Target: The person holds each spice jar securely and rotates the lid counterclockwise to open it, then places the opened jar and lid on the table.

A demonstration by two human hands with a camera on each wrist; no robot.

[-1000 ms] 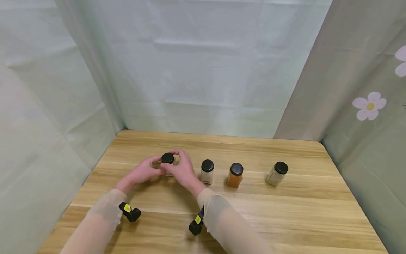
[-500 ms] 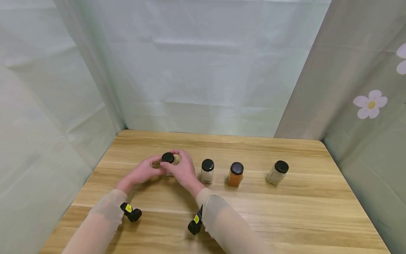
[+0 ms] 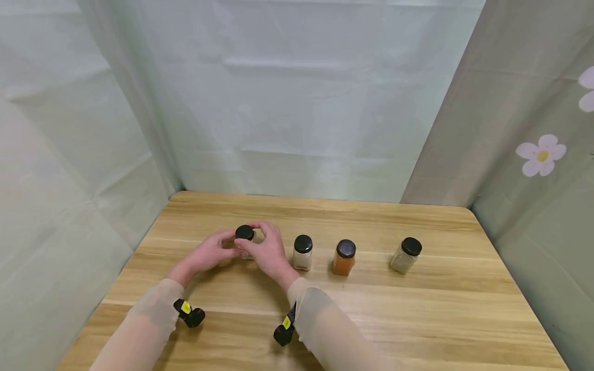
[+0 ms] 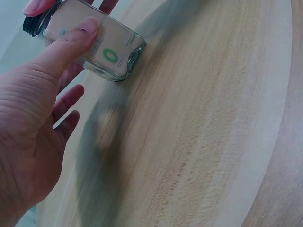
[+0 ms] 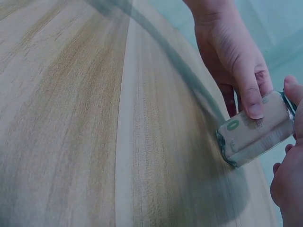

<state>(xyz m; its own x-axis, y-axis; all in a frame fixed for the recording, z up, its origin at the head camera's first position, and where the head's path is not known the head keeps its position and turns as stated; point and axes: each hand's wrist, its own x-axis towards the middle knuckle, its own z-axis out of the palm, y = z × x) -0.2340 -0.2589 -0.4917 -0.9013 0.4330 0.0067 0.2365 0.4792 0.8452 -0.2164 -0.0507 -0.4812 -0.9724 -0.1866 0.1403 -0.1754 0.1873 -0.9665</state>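
At the left of the head view, both hands are on a clear glass spice jar [image 3: 248, 255] with a black lid [image 3: 244, 232]. My left hand [image 3: 211, 252] grips the jar's body, its thumb over a pale label with a green ring, as the left wrist view shows. My right hand [image 3: 269, 252] pinches the lid between thumb and fingers; in the right wrist view it [image 5: 291, 175] is partly cut off at the edge. The jar's base is at the wooden tabletop; whether it touches, I cannot tell. Fingers hide much of the jar.
To the right stand a jar with pale contents [image 3: 302, 257], a jar with orange contents [image 3: 344, 264] and, farther off, another pale jar [image 3: 402, 261], all black-lidded. Cloth hangs behind and beside the wooden table [image 3: 441, 309].
Hardly anything differs. Both hands stay on the same jar and its lid, and the other jars keep their places; the head view shifts slightly.
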